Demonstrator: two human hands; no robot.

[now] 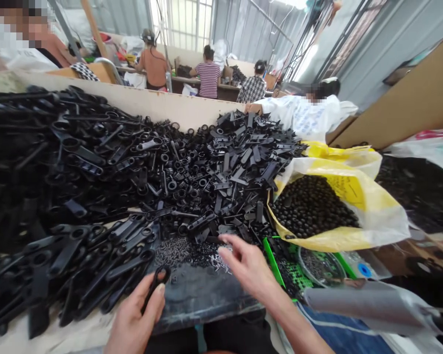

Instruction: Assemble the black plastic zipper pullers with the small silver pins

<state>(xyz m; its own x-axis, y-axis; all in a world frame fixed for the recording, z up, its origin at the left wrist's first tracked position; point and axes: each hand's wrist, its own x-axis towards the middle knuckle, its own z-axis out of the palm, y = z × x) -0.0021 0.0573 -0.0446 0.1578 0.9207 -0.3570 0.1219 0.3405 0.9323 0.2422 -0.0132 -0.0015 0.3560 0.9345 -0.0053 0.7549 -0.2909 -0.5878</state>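
Observation:
My left hand (138,314) is low in the view and grips a long black plastic lever with a ring end (155,282). My right hand (245,265) reaches forward with its fingers bent, fingertips over a small heap of tiny black and silver pins (192,251); I cannot see anything in it. Both hands hover above a dark metal work plate (203,300). A huge pile of black plastic levers (70,206) lies to the left, and rings and flat clips (221,167) are piled behind.
A yellow bag of small black round parts (313,206) lies open at the right. A green tray (291,275) and a round container (321,265) sit beside my right hand. A wooden wall (162,105) bounds the table's back. Several people work beyond it.

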